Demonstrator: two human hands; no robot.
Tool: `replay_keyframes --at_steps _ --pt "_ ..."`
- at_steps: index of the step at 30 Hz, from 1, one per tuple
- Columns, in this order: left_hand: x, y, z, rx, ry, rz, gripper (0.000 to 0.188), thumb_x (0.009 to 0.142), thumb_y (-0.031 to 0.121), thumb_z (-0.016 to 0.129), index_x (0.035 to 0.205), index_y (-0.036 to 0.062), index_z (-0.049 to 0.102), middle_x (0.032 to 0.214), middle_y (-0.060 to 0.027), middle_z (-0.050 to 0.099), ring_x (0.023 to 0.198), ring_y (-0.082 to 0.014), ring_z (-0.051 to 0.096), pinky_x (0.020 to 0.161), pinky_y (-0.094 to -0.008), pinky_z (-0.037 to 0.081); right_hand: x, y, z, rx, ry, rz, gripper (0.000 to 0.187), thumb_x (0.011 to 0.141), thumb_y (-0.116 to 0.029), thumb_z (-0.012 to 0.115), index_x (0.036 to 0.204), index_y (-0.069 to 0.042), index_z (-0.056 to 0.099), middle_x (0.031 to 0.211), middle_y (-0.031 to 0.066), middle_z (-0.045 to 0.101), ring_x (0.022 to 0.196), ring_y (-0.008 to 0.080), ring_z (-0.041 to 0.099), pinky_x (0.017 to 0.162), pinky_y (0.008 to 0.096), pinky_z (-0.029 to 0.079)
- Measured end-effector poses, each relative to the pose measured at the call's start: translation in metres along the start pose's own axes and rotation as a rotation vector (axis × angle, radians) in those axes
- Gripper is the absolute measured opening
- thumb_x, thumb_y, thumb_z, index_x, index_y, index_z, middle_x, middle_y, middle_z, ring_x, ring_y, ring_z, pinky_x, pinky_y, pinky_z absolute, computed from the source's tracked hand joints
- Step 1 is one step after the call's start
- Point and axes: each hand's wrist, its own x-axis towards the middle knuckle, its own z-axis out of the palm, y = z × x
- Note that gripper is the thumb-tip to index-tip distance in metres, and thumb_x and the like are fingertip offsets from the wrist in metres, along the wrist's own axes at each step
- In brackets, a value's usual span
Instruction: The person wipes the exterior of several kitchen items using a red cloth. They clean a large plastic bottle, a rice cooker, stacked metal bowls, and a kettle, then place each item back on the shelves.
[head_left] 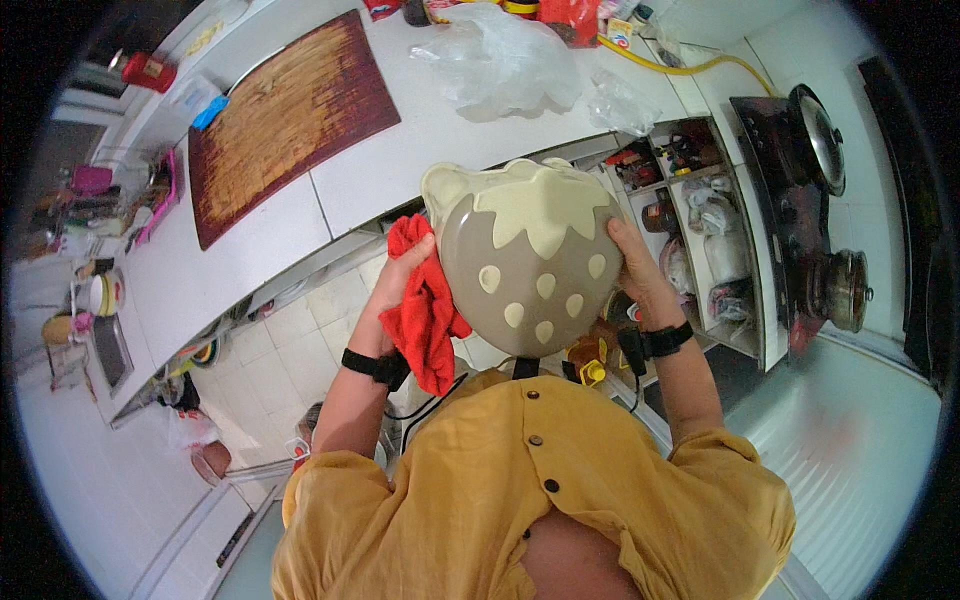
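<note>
I hold a strawberry-shaped bowl (525,265) in front of my chest, its underside toward me: grey-brown with cream spots and a cream leaf top. My right hand (632,268) grips its right rim. My left hand (400,290) presses a red cloth (425,315) against the bowl's left side; the cloth hangs down below my wrist. Both wrists wear black bands.
A white counter (400,150) runs ahead with a brown striped mat (290,115) and clear plastic bags (505,60). Open shelves (700,220) with jars sit under it at right. A stove (800,200) with a lidded pan and a pot stands far right. A sink area lies left.
</note>
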Motion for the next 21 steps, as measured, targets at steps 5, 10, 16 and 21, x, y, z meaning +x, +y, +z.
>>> replay_keyframes --at_steps 5,10,16,21 --pt "0.014 -0.025 -0.006 0.298 -0.101 0.044 0.036 0.094 0.02 0.064 0.125 0.0037 0.055 0.118 -0.0076 0.064 0.105 -0.0204 0.063 0.09 -0.0385 0.053 -0.024 0.0 -0.033 -0.107 0.049 -0.065 0.106 0.074 -0.056 0.078 0.152 -0.007 0.027 0.149 0.0098 0.039 0.136 0.0225 0.039 0.109 0.0364 0.034" --pt "0.032 -0.053 -0.016 0.378 -0.072 -0.09 0.032 0.091 0.014 0.07 0.119 0.0017 0.061 0.109 -0.0042 0.067 0.097 -0.0145 0.063 0.088 -0.0322 0.053 -0.038 0.021 -0.055 -0.16 0.033 -0.12 0.111 0.073 -0.065 0.074 0.154 -0.009 0.024 0.153 0.0093 0.035 0.138 0.0232 0.037 0.112 0.0373 0.031" --pt "0.059 -0.076 -0.048 0.497 -0.058 -0.191 0.029 0.09 0.012 0.07 0.116 0.0015 0.061 0.104 -0.0039 0.068 0.091 -0.0144 0.064 0.082 -0.0309 0.054 -0.02 0.099 -0.069 0.221 0.37 0.101 0.071 0.097 -0.055 0.049 0.15 -0.009 0.035 0.145 0.0062 0.045 0.13 0.0205 0.046 0.107 0.0343 0.038" --pt "0.093 -0.109 -0.098 0.681 0.096 -0.401 0.029 0.09 0.013 0.069 0.116 0.0027 0.061 0.098 -0.0051 0.069 0.086 -0.0175 0.067 0.079 -0.0331 0.055 0.01 0.193 -0.096 0.099 0.63 0.346 0.048 0.097 -0.043 0.057 0.127 -0.005 0.058 0.12 0.0034 0.058 0.108 0.0155 0.054 0.093 0.0303 0.043"
